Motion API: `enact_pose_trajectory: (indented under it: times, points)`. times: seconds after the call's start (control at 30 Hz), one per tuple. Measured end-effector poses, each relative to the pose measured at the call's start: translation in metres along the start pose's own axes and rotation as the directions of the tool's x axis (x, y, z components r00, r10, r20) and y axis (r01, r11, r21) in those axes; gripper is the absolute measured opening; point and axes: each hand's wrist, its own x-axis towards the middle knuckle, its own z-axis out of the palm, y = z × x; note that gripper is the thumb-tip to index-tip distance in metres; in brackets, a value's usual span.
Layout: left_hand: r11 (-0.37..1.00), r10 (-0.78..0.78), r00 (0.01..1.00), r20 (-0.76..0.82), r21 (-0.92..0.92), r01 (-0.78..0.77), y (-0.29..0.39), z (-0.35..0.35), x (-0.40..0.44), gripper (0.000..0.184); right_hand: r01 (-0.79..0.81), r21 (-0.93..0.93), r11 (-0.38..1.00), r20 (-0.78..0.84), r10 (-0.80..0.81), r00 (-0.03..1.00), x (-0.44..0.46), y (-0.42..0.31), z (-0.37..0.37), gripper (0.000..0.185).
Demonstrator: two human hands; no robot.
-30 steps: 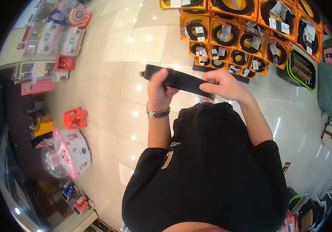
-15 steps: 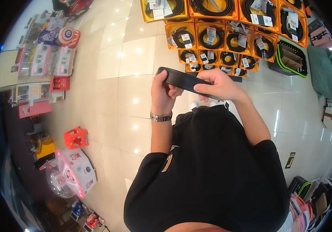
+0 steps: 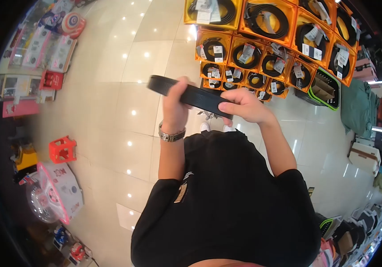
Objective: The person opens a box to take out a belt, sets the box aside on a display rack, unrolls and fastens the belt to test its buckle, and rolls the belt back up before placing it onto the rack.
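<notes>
A black belt [image 3: 202, 99], its strap coiled or folded into a long flat loop, is held out in front of my body. My left hand [image 3: 176, 104] closes around its middle, thumb over the upper edge, and one looped end sticks out past it to the left. At the other end, my right hand [image 3: 244, 106] pinches the belt between thumb and fingers. Something small and greyish shows below the belt between the hands, too blurred to name. Just beyond, an orange display rack [image 3: 240, 35] holds several coiled black belts with white tags.
A green-rimmed black basket [image 3: 327, 91] stands right of the rack, near a green cloth-covered pile [image 3: 358, 109]. On the left are a red stool [image 3: 62, 149], a pink-and-white toy machine [image 3: 62, 191] and shelves of boxed goods [image 3: 33, 46]. Tiled floor [image 3: 142, 129] lies between.
My left hand has shifted along the belt from its left end toward the middle, so that end now sticks out. The view has turned slightly, and the rack appears larger.
</notes>
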Motion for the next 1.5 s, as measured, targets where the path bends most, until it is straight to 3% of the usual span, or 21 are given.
enact_pose_trajectory:
  times: [0.03,0.13,0.17,0.2,0.27,0.37,0.47,0.57,0.6,0.67,0.87,0.9,0.93,1.0,1.03,1.07,1.13,1.2,1.27,1.37,1.5]
  points:
    - [0.992,-0.064,0.99,0.126,-0.1,0.077,0.003,0.001,-0.005,0.033,-0.007,-0.023,1.0,0.018,0.007,1.0,0.008,0.0,0.003,0.026]
    - [0.963,-0.076,0.987,0.142,-0.245,0.11,0.012,-0.02,0.003,0.034,0.018,-0.057,0.998,0.019,-0.017,1.0,0.032,0.007,0.013,0.028]
    - [0.984,-0.114,0.992,-0.055,-0.145,0.105,0.024,-0.016,0.0,0.034,-0.01,-0.045,0.999,0.045,0.012,0.999,0.037,0.014,0.017,0.025]
    - [0.987,-0.028,0.999,0.039,-0.158,0.034,0.021,-0.033,0.006,0.032,-0.035,-0.04,0.999,0.065,0.038,0.997,0.042,0.019,0.02,0.022]
    - [0.977,0.042,0.995,-0.093,-0.206,-0.06,0.029,-0.045,0.017,0.033,-0.175,-0.171,0.97,0.109,0.195,0.975,0.047,0.031,0.014,0.023]
    - [0.916,0.028,0.999,0.04,-0.401,-0.009,0.046,-0.071,0.032,0.038,-0.168,-0.116,0.979,0.1,0.18,0.979,0.035,0.038,0.012,0.024]
    - [0.933,0.097,0.98,0.174,-0.359,-0.029,0.043,-0.07,0.035,0.034,-0.123,-0.061,0.991,-0.035,0.121,0.992,0.023,0.026,0.024,0.025]
    - [0.988,-0.093,0.996,0.009,-0.121,0.093,0.018,-0.043,0.014,0.025,-0.027,-0.017,0.999,-0.085,0.025,0.996,0.018,0.015,0.034,0.025]
    - [0.981,-0.134,0.99,0.038,-0.133,0.138,0.009,-0.034,0.008,0.025,-0.04,-0.017,0.999,-0.1,0.038,0.994,0.018,0.011,0.038,0.025]
    - [0.908,-0.158,0.924,0.35,-0.317,0.275,0.002,-0.037,0.008,0.027,0.023,-0.026,0.999,-0.152,-0.027,0.988,0.019,0.004,0.046,0.023]
    - [0.918,-0.162,0.967,0.198,-0.328,0.222,0.019,-0.034,0.015,0.031,-0.08,-0.013,0.997,-0.115,0.078,0.99,0.017,0.003,0.046,0.021]
    - [0.843,-0.174,0.965,0.195,-0.478,0.248,0.022,-0.036,0.021,0.033,-0.104,-0.073,0.992,-0.076,0.098,0.992,0.012,0.007,0.041,0.021]
    - [0.844,-0.169,0.965,0.198,-0.478,0.246,0.024,-0.039,0.027,0.033,-0.122,-0.131,0.984,-0.042,0.117,0.992,0.006,0.011,0.037,0.022]
    - [0.741,-0.104,0.966,0.239,-0.629,0.235,0.027,-0.046,0.043,0.034,-0.142,-0.095,0.985,-0.029,0.139,0.99,-0.006,0.012,0.032,0.022]
    - [0.729,-0.087,0.93,0.357,-0.613,0.304,0.032,-0.051,0.051,0.035,-0.107,-0.11,0.988,-0.065,0.1,0.993,-0.012,0.012,0.031,0.022]
    - [0.728,-0.087,0.934,0.347,-0.618,0.297,0.028,-0.047,0.048,0.035,-0.075,-0.125,0.989,-0.094,0.064,0.993,-0.018,0.012,0.032,0.022]
    - [0.892,-0.16,0.986,0.045,-0.422,0.164,0.025,-0.027,0.042,0.035,-0.06,-0.124,0.99,-0.076,0.05,0.996,-0.022,0.006,0.03,0.022]
    - [0.968,0.03,0.955,0.295,-0.245,0.046,0.009,-0.014,0.029,0.033,-0.001,-0.239,0.971,-0.001,0.001,1.0,-0.024,0.002,0.027,0.026]
    - [0.975,-0.093,0.962,0.258,-0.172,0.141,0.001,0.01,0.008,0.034,-0.006,-0.214,0.977,-0.03,-0.001,1.0,-0.025,-0.01,0.032,0.025]
    - [0.952,-0.128,0.928,0.35,-0.22,0.214,0.002,0.025,-0.001,0.036,-0.051,-0.103,0.993,-0.042,0.047,0.998,-0.032,-0.024,0.028,0.023]
    - [0.894,-0.048,0.929,0.367,-0.4,0.203,0.006,0.031,0.005,0.036,-0.031,-0.268,0.963,-0.034,0.023,0.999,-0.043,-0.027,0.022,0.022]
